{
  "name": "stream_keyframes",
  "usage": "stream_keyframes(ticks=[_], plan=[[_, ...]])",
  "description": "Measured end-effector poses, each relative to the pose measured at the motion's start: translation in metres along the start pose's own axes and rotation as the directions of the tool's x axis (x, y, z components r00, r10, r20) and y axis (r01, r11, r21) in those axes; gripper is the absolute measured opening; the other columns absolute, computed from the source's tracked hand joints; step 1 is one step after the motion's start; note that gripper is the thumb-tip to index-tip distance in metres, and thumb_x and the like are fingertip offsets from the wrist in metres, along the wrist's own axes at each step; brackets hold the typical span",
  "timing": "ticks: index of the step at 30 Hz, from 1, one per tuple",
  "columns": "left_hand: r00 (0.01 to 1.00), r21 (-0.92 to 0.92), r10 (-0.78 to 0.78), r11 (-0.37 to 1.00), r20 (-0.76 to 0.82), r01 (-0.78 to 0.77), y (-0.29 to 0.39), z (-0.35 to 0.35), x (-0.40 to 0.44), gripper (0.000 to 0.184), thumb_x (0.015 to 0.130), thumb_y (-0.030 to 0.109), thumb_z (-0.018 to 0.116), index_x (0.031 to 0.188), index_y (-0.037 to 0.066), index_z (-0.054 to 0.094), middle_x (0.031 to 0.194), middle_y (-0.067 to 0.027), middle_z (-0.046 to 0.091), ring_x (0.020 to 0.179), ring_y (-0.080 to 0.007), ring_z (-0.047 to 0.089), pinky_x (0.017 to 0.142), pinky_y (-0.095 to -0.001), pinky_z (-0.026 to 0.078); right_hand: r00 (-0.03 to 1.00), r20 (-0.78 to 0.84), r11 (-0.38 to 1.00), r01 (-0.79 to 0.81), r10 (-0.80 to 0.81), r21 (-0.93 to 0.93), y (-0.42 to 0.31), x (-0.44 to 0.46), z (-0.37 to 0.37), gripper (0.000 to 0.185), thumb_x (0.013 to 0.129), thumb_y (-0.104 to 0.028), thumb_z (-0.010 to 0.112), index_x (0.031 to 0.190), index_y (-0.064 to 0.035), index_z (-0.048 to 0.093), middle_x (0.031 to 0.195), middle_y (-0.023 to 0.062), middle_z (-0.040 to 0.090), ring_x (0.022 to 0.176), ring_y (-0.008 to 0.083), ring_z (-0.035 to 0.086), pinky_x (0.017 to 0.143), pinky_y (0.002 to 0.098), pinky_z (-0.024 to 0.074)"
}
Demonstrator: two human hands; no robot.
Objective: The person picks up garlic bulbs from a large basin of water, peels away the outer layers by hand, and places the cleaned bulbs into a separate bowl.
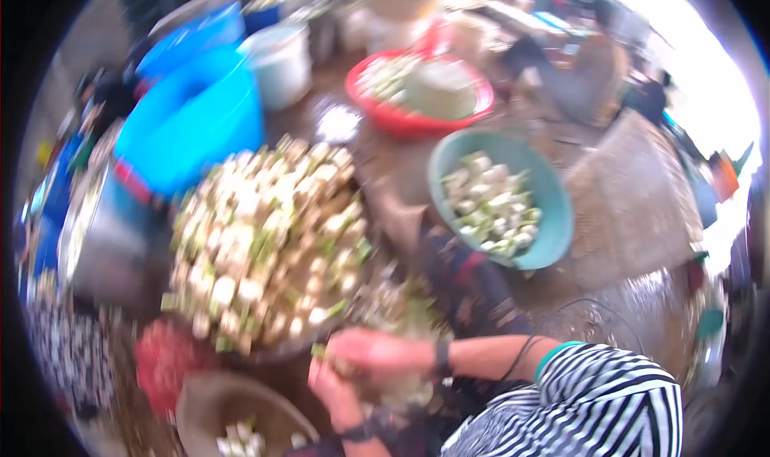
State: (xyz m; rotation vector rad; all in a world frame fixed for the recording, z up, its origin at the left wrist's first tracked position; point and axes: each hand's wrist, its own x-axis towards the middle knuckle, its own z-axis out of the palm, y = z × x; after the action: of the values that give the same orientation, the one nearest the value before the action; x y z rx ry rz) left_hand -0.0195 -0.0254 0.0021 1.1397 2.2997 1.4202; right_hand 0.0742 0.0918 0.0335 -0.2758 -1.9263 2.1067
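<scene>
My hands are together at the lower middle, blurred by motion. My right hand (370, 349) reaches in from the right, its fingers closed around a small pale vegetable with a green tip (319, 351). Just below, my left hand (330, 386) is closed against the same vegetable; its fingers are smeared, and most of the piece is hidden. Above my hands lies a large heap of white vegetables with green ends (265, 240). Below left stands a beige basin (200, 409) with a few peeled white pieces (241, 441) in it.
A teal basin (557, 216) of white vegetables stands right of my dark-trousered knee (473, 289). Farther back are a red basin (393, 124), a white bucket (281, 64) and a blue tub (200, 128). A red mesh bag (164, 361) lies left; a flat board (634, 200) lies right.
</scene>
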Motion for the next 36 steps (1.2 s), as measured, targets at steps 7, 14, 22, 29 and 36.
stream_keyframes(ticks=[7, 14, 22, 29, 36], plan=[[0.984, -0.476, -0.173, 0.869, -0.043, 0.132, 0.033, 0.003, 0.0, 0.027, 0.084, 0.023, 0.053, 0.092, -0.001, 0.061, 0.089, -0.0157, 0.061, 0.077, -0.0248, 0.058, 0.068, -0.0384, 0.049, 0.977, -0.184, 0.986, 0.084, -0.11, -0.146, -0.011, -0.016, -0.008, 0.045, 0.073, -0.005, 0.061, 0.117, 0.0003, 0.053, 0.102, 0.012, 0.061, 0.1, 0.0192, 0.056, 0.084, 0.0323, 0.044], [0.908, -0.627, -0.418, 0.703, 0.016, 0.335, 0.05, 0.012, 0.003, 0.033, 0.087, 0.021, 0.046, 0.106, -0.003, 0.058, 0.099, -0.016, 0.061, 0.089, -0.0283, 0.058, 0.076, -0.0399, 0.05, 0.91, 0.115, 0.55, -0.337, 0.398, 0.765, 0.02, -0.009, -0.019, 0.031, 0.091, -0.015, 0.046, 0.121, -0.0103, 0.051, 0.108, 0.0046, 0.058, 0.098, 0.0136, 0.054, 0.082, 0.0321, 0.0462], [0.979, -0.353, -0.128, 0.919, 0.159, 0.178, 0.039, 0.004, 0.005, 0.035, 0.091, 0.019, 0.05, 0.115, -0.005, 0.055, 0.112, -0.0179, 0.058, 0.094, -0.0298, 0.058, 0.075, -0.0398, 0.051, 0.964, -0.161, 0.907, 0.13, -0.21, -0.401, -0.006, -0.013, -0.019, 0.063, 0.088, -0.031, 0.05, 0.141, -0.0078, 0.024, 0.121, 0.0197, 0.05, 0.11, 0.0321, 0.05, 0.092, 0.0393, 0.0405], [0.943, -0.631, -0.288, 0.704, 0.166, 0.326, 0.062, 0.001, 0.003, 0.028, 0.087, 0.016, 0.055, 0.106, -0.005, 0.06, 0.096, -0.0158, 0.063, 0.08, -0.0243, 0.06, 0.07, -0.0385, 0.051, 0.979, -0.038, 0.936, -0.182, 0.202, 0.301, 0.013, -0.011, -0.026, 0.05, 0.087, -0.041, 0.052, 0.124, -0.0086, 0.043, 0.103, 0.0138, 0.058, 0.078, 0.0196, 0.055, 0.064, 0.0321, 0.0437], [0.974, 0.035, 0.224, 0.974, -0.019, -0.224, 0.037, 0.001, 0.001, 0.027, 0.083, 0.021, 0.056, 0.097, 0.001, 0.066, 0.085, -0.0173, 0.064, 0.067, -0.027, 0.059, 0.062, -0.0377, 0.048, 0.906, -0.057, 0.902, -0.41, 0.42, 0.134, -0.012, 0.002, -0.042, 0.057, 0.081, -0.042, 0.059, 0.12, -0.0005, 0.049, 0.102, 0.0168, 0.06, 0.093, 0.0257, 0.055, 0.079, 0.0349, 0.0444]])
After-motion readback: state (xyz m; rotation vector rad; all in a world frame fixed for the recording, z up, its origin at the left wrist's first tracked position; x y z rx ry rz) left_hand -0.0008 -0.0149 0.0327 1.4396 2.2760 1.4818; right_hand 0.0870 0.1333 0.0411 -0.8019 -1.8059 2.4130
